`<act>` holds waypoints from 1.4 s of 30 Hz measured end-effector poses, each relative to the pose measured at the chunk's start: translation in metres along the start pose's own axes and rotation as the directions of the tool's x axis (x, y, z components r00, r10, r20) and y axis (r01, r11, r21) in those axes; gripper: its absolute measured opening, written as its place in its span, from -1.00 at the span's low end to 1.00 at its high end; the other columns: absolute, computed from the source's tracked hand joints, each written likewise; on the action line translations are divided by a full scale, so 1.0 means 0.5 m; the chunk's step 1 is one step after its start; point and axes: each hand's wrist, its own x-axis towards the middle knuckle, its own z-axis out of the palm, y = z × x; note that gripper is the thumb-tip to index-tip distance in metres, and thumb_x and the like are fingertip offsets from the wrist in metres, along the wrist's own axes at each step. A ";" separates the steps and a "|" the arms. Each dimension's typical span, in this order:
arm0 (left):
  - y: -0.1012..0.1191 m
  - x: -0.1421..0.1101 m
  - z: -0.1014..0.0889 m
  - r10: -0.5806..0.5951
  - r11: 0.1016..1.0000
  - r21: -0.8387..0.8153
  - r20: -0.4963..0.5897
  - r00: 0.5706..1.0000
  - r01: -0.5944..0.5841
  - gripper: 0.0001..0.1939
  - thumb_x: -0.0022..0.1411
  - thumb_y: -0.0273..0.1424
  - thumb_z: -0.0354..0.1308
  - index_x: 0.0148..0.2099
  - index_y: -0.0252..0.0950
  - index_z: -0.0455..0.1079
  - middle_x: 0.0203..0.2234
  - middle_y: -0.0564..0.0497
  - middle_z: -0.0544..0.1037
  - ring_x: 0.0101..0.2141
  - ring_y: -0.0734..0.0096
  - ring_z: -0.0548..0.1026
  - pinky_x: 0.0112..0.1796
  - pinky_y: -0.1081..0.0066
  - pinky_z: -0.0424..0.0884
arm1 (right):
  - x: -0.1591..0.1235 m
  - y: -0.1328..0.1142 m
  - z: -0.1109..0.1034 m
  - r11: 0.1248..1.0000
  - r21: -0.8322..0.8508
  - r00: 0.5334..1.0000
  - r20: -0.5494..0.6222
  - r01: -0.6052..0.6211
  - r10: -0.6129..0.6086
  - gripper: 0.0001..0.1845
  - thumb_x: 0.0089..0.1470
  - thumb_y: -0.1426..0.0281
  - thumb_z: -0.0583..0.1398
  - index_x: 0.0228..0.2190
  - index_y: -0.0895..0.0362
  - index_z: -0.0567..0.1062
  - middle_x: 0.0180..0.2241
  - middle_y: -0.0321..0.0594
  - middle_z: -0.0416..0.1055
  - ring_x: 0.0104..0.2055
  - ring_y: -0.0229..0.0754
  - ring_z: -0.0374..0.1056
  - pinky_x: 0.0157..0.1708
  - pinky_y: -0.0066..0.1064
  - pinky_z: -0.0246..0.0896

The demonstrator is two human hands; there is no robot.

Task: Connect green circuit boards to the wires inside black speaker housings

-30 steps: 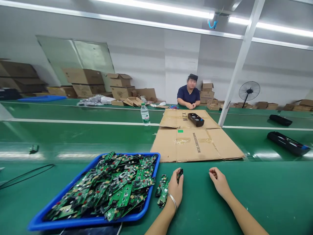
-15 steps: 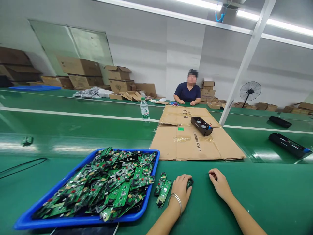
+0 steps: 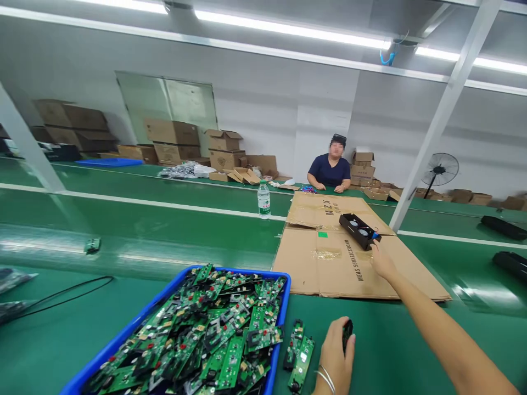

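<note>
Green tabletop holding blue tray w/ pile of circuit boards; 2 loose boards lying just beside. L hand gripping small blk part near them. R hand touching blk speaker box sitting on flat cardboard; can't tell if gripping.

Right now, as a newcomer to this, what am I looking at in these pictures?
There is no machine: a person works bare-handed, filmed in every picture by a camera on their own head. On the green table sits a blue tray piled with circuit boards, with two loose boards beside it. The left hand holds a small dark part, partly hidden. The right hand reaches over cardboard to the near end of a black housing; whether it grips it is unclear.
</note>
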 end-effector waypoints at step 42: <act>0.017 0.042 -0.014 -0.236 0.909 -0.410 -0.356 0.904 0.076 -0.69 0.26 -0.25 -0.10 -0.01 -0.30 0.07 -0.17 -0.14 0.30 -0.39 0.43 0.47 -0.51 0.41 0.49 | -0.308 -0.084 -0.183 0.860 -0.063 0.832 0.298 0.506 -0.468 -0.90 -0.12 0.51 0.30 -0.52 0.12 0.48 -0.50 -0.19 0.36 -0.25 -0.11 0.20 -0.27 -0.37 -0.01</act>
